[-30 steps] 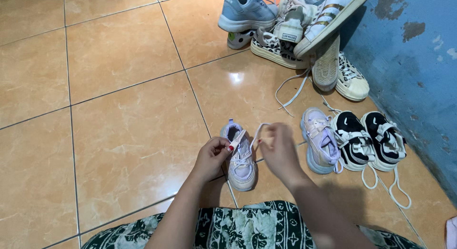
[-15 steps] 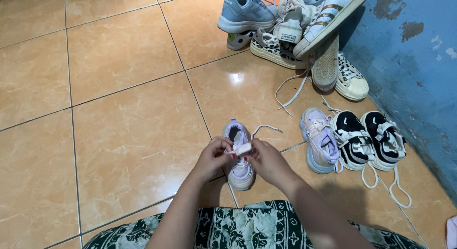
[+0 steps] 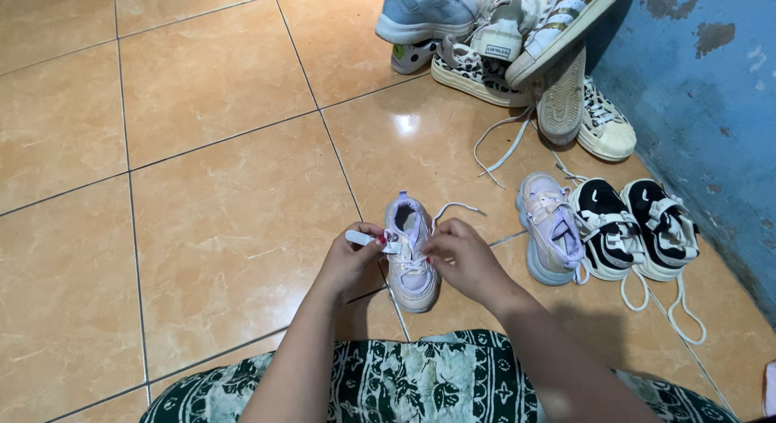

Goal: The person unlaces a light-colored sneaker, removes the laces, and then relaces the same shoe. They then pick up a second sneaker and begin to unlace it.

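A small lilac child's sneaker (image 3: 410, 261) stands on the tan floor tiles just in front of my lap, toe towards me. My left hand (image 3: 349, 260) pinches a white lace end at the shoe's left side. My right hand (image 3: 462, 260) grips the lace at the shoe's right side, its fingers closed over the eyelets. A loose white lace end (image 3: 457, 206) curls on the tile beyond my right hand.
The matching lilac sneaker (image 3: 550, 228) and a pair of black-and-white sneakers (image 3: 635, 226) with loose laces stand in a row to the right. A heap of several shoes (image 3: 508, 43) lies at the back beside a blue wall (image 3: 703, 92). My green patterned skirt (image 3: 420, 378) fills the bottom.
My hands came together over the shoe and then parted a little. My left hand has drawn a lace end out to the left. The view has shifted slightly.
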